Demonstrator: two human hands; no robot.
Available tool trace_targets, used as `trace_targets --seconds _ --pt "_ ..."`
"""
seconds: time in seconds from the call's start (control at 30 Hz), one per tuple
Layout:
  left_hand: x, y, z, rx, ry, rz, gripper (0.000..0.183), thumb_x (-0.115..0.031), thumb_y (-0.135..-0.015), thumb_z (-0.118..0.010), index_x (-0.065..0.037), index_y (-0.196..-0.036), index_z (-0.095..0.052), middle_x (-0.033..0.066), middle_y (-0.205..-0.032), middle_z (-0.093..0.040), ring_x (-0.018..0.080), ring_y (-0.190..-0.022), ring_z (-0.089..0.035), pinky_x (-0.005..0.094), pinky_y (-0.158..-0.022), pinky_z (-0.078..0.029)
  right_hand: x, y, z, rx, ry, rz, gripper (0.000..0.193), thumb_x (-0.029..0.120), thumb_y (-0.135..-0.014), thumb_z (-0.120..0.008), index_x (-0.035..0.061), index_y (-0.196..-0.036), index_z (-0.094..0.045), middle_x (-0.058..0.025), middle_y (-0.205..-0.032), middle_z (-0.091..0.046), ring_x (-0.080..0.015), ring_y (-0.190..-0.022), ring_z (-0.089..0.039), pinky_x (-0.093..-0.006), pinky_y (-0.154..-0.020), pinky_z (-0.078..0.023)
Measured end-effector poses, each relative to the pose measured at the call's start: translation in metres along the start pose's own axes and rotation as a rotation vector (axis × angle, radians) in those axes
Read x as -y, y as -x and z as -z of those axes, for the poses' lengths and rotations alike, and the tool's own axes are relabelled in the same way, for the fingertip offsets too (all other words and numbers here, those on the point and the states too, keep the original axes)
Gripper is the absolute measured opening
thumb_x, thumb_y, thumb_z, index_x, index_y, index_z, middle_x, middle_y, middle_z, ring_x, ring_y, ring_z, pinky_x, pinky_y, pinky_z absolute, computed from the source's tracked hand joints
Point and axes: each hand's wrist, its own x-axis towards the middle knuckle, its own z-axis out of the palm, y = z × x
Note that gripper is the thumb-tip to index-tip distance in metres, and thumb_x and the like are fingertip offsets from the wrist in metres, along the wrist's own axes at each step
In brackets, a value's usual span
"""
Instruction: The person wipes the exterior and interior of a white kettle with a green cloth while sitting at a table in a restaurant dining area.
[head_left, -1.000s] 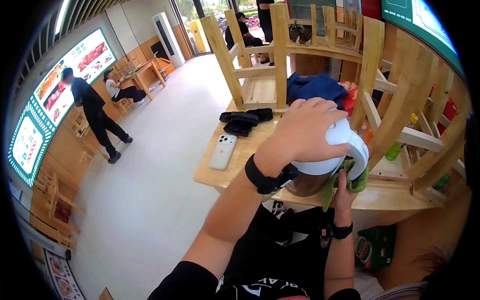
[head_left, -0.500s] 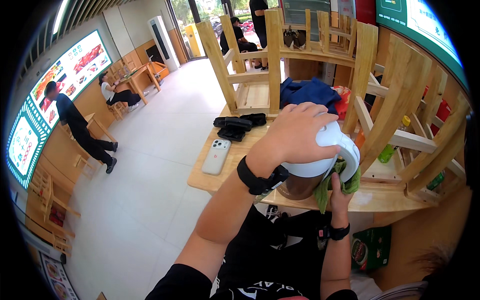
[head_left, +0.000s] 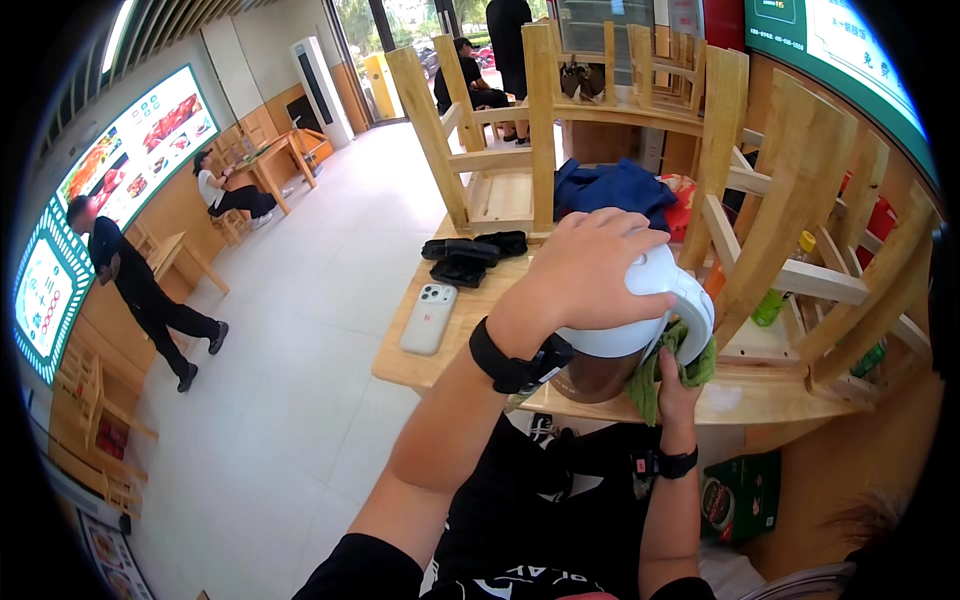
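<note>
A jug with a white top (head_left: 610, 342), a white curved handle and a see-through brownish lower body stands at the near edge of the wooden table (head_left: 755, 400). My left hand (head_left: 590, 270) lies over its top, fingers wrapped across the lid and thumb pointing to the handle. Below the handle, my right hand (head_left: 679, 398) grips a green cloth (head_left: 645, 396) against the jug's right side. Part of the cloth passes behind the handle. The right fingers are mostly hidden by the cloth.
Left of the jug lie a pale phone (head_left: 429, 318) and black folded items (head_left: 470, 258). Dark blue fabric (head_left: 612, 190) sits behind. Upturned wooden stools (head_left: 497, 195) crowd the tabletop. A green bottle (head_left: 768, 306) stands among stool legs. A person in black (head_left: 140, 275) walks at left.
The person in black at left has taken a step. My view has shifted slightly. Both hands keep their hold on the jug and cloth, with little visible movement.
</note>
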Motion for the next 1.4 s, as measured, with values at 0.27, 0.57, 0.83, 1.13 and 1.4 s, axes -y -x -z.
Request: trace_targets --seconds 0.27,0.57,0.83,1.13,1.4 --pt "0.000 0.000 0.000 0.005 0.001 0.004 0.070 -0.058 -0.084 -0.068 -0.010 -0.135 -0.063 0.0129 -0.139 -0.058 0.0309 -0.131 -0.052 0.0422 -0.110 -0.038 -0.001 0.001 0.000 0.015 -0.017 -0.005 0.059 0.004 -0.090 -0.074 -0.0009 -0.142 -0.046 -0.0097 -0.133 -0.058 -0.0189 -0.121 -0.055 -0.0345 -0.104 -0.045" --pt "-0.001 -0.001 0.001 -0.007 -0.016 -0.003 0.068 -0.058 -0.084 -0.068 -0.012 -0.134 -0.065 0.0146 -0.140 -0.058 0.0335 -0.129 -0.055 0.0433 -0.109 -0.041 0.001 0.006 -0.003 0.027 -0.057 -0.018 0.060 0.004 -0.092 -0.073 -0.0005 -0.144 -0.044 -0.0096 -0.134 -0.058 -0.0189 -0.122 -0.055 -0.0350 -0.104 -0.045" --pt "-0.002 0.000 0.000 -0.027 -0.011 -0.001 0.067 -0.056 -0.083 -0.070 -0.012 -0.133 -0.065 0.0144 -0.139 -0.059 0.0333 -0.129 -0.055 0.0438 -0.109 -0.041 0.009 0.007 -0.008 0.033 -0.091 0.000 0.057 0.002 -0.091 -0.073 -0.0005 -0.142 -0.046 -0.0092 -0.133 -0.059 -0.0191 -0.122 -0.056 -0.0345 -0.104 -0.046" --pt "-0.001 -0.001 -0.001 -0.032 -0.008 -0.022 0.066 -0.056 -0.084 -0.069 -0.011 -0.132 -0.066 0.0148 -0.139 -0.059 0.0341 -0.129 -0.055 0.0448 -0.110 -0.041 0.008 0.009 -0.006 0.038 -0.095 -0.009 0.057 0.003 -0.091 -0.074 -0.0012 -0.142 -0.046 -0.0098 -0.133 -0.059 -0.0193 -0.122 -0.056 -0.0354 -0.105 -0.045" --pt "0.000 -0.001 -0.001 -0.037 -0.010 -0.031 0.066 -0.055 -0.084 -0.069 -0.011 -0.132 -0.066 0.0152 -0.139 -0.059 0.0343 -0.128 -0.055 0.0450 -0.109 -0.041 0.008 0.009 -0.007 0.045 -0.107 0.010 0.058 0.003 -0.092 -0.073 -0.0012 -0.143 -0.046 -0.0095 -0.134 -0.059 -0.0190 -0.123 -0.055 -0.0350 -0.106 -0.044"
